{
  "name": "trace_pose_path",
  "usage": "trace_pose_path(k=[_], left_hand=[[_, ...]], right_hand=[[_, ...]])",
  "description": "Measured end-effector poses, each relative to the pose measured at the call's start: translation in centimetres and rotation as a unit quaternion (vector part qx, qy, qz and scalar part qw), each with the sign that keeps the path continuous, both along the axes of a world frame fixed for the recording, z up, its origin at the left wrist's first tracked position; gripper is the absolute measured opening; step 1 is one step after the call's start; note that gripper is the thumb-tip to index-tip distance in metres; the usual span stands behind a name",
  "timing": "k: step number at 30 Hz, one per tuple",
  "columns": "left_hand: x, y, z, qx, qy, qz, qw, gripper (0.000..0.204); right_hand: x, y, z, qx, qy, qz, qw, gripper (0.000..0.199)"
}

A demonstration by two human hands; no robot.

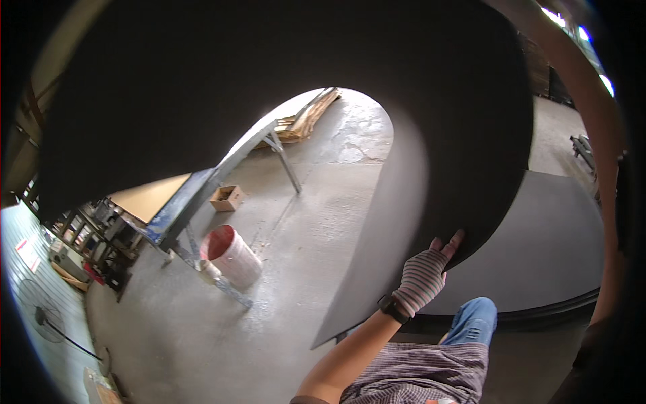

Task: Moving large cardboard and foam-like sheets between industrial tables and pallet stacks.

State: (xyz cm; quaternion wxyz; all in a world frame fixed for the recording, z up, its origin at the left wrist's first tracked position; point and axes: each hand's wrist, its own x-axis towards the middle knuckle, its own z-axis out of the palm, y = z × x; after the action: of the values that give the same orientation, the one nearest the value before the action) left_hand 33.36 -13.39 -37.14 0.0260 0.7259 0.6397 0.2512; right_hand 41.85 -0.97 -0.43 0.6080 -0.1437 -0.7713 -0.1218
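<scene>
Black and matte across the whole upper half: a big dark panel [269, 67], curved by the lens, raised overhead from 9 o'clock round to 2 o'clock, with its paler lit face dropping toward 6 o'clock.

At far left, near 8 o'clock, a standing fan [42, 316] against a pale wall. Further in, a blue-edged counter [176, 214] carrying a tan board, with a small cardboard box [227, 197] on the concrete floor [202, 337] just beyond it and a white bucket [234, 257], red inside, beside the counter's leg. Toward 12 o'clock, stacked timber boards [306, 118] lying on the floor.

Right of centre, left hand [424, 273] in a striped fingerless glove, fingers hooked around the panel's lower edge and clamped on it, black wrist band just below. At 3 o'clock, a bare forearm running up the rim; cannot tell how the right hand stands, since none of it shows.

Likely trouble: bare fingertips sliding on the thin edge, letting that corner drop onto the feet. Much of the view forward blocked by the sheet, so a swing or step to the left could clip the counter or tip the bucket. Wide, light sheet also prone to flexing and twisting out of a one-edge grip.
</scene>
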Motion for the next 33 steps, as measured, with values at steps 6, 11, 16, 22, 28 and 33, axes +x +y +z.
trace_pose_path(k=[6, 11, 16, 22, 28, 33], left_hand=[[5.0, 0.9, -10.3, 0.087, -0.048, -0.090, 0.991, 0.055], [5.2, -4.9, -18.6, -0.160, -0.001, -0.172, 0.972, 0.050], [3.8, -1.8, -15.4, -0.200, 0.087, -0.220, 0.951, 0.041], [8.3, -0.9, -16.6, -0.135, 0.107, -0.247, 0.954, 0.042], [0.8, -2.9, -14.1, -0.022, 0.163, -0.086, 0.983, 0.037], [-14.4, -6.7, -20.4, -0.051, 0.108, 0.110, 0.987, 0.044]], right_hand=[[42.7, 14.1, -31.7, -0.544, 0.224, 0.101, 0.802, 0.087], [52.0, -6.8, -65.3, -0.641, 0.536, -0.039, 0.548, 0.086], [46.4, -16.9, -74.0, -0.672, 0.614, 0.013, 0.414, 0.087], [24.0, -16.0, -56.3, -0.730, 0.569, 0.003, 0.378, 0.039], [30.8, -11.8, -60.0, -0.661, 0.480, -0.054, 0.575, 0.027], [41.8, -5.9, -60.8, -0.702, 0.540, -0.066, 0.460, 0.035]])
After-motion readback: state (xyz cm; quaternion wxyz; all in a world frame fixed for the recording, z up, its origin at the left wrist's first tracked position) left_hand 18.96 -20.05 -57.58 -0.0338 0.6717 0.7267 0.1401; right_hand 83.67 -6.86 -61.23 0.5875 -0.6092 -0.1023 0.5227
